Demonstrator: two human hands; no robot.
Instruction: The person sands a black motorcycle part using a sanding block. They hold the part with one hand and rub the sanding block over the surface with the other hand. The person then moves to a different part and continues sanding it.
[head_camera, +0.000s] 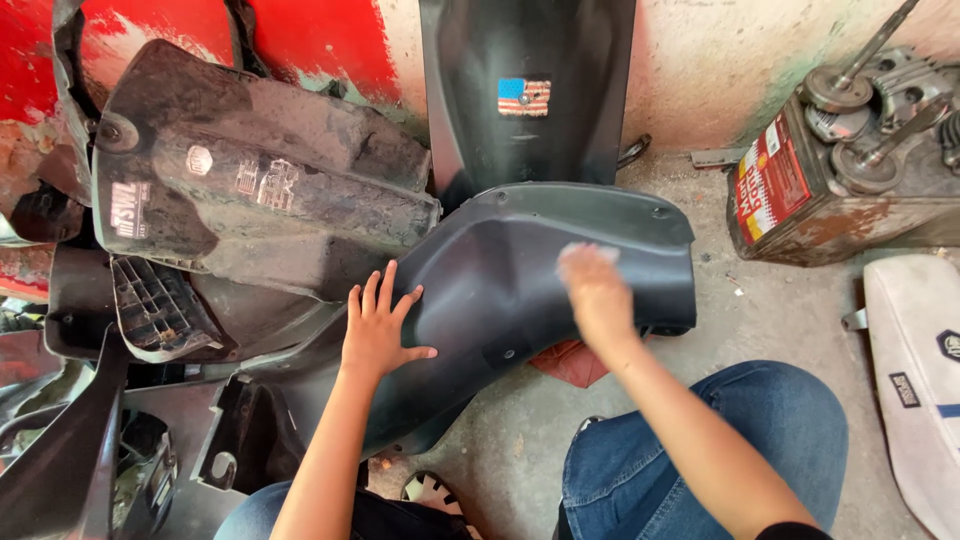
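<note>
Clearly the dark plastic panel (520, 270), lying on the concrete floor (780, 320) against the pile of panels, needs steadying by the flat, open left hand (378, 335) while the blurred right hand (592, 285), whose grip I cannot tell, rubs evenly.

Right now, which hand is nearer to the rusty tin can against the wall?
Right. The right hand lies on the dark plastic panel toward the rusty tin can; the left hand presses the panel's far side.
</note>
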